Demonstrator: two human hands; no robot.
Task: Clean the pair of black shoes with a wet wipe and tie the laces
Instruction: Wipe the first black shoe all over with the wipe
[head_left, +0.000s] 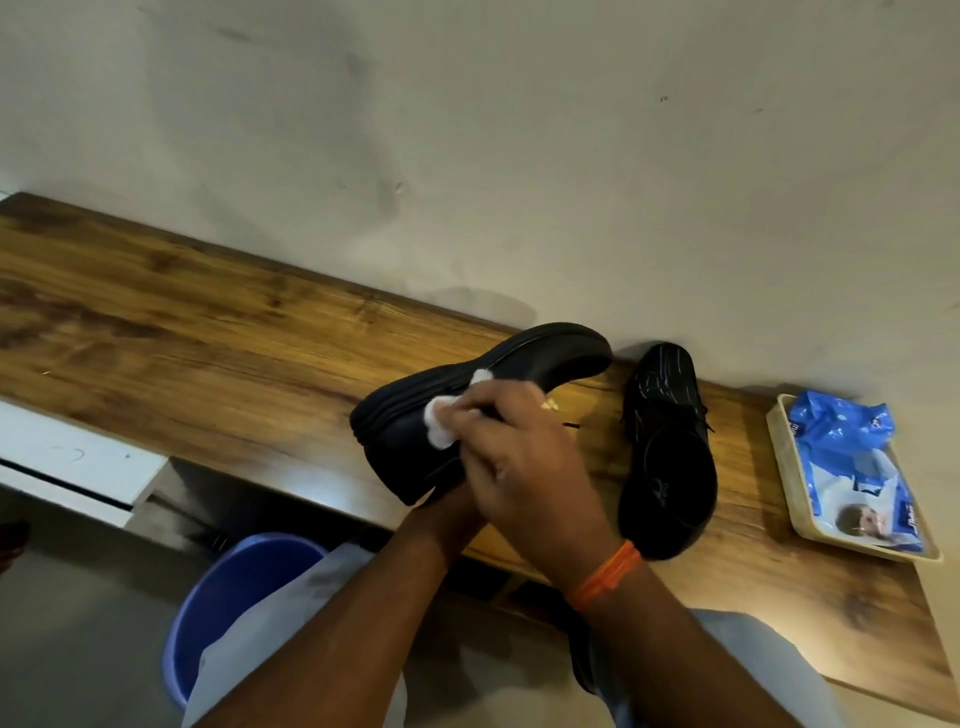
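I hold one black shoe (410, 415) above the wooden table (208, 338), turned on its side with the sole facing the wall. My right hand (524, 452), with an orange band on the wrist, pinches a crumpled white wet wipe (439, 421) and presses it against the shoe's side near the sole. My left hand (457, 504) comes in from below and supports the shoe at its heel end; the right hand hides most of it. The second black shoe (670, 467) lies on the table to the right, its loose lace trailing beside it.
A beige tray (779, 467) at the table's right end holds a blue wet-wipe packet (852, 457). A blue bucket (234, 587) stands on the floor under the table's front edge. A white ledge (67, 457) sits at the left. A plain wall runs behind the table.
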